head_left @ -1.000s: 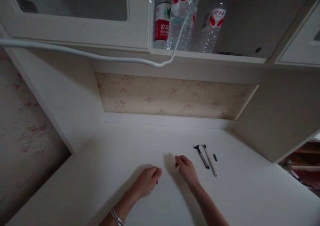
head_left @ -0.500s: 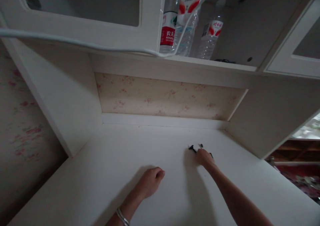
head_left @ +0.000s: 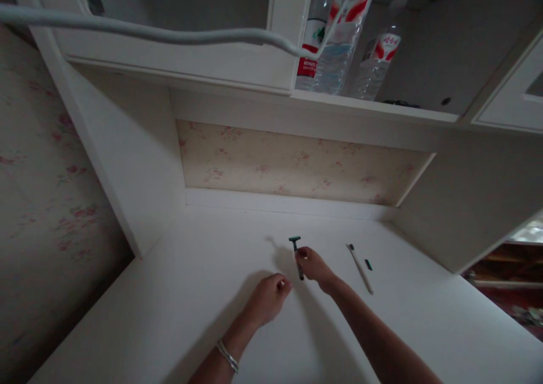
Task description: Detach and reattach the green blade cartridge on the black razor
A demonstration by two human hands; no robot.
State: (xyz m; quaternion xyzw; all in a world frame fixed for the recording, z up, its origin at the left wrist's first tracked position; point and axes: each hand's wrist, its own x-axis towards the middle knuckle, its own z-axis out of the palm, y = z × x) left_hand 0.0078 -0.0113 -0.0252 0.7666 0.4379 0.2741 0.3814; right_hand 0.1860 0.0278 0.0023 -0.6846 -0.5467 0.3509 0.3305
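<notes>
My right hand [head_left: 311, 263] pinches a razor [head_left: 298, 262] by its dark handle, held upright with the green-edged head at the top. Beside it, lower left, my left hand [head_left: 269, 296] is curled closed above the white desktop [head_left: 203, 271], with nothing visible in its fingers. A silver bracelet [head_left: 228, 356] circles the left wrist. To the right of my right hand lies a white toothbrush [head_left: 360, 270] with a dark-bristled head pointing away. A small dark green-black piece [head_left: 369, 264], perhaps a blade cover, rests just right of the toothbrush.
Side panels [head_left: 114, 146] and a low back ledge [head_left: 288, 201] bound the desktop. Overhead is a cabinet shelf [head_left: 407, 111] with clear plastic water bottles [head_left: 339, 56]. A pale cable [head_left: 169, 37] runs across the cabinet's front, near the camera.
My right hand has moved left with the razor, lifting it off the desktop. The toothbrush and the small dark piece now show fully. The left hand stays curled, and the view has shifted slightly.
</notes>
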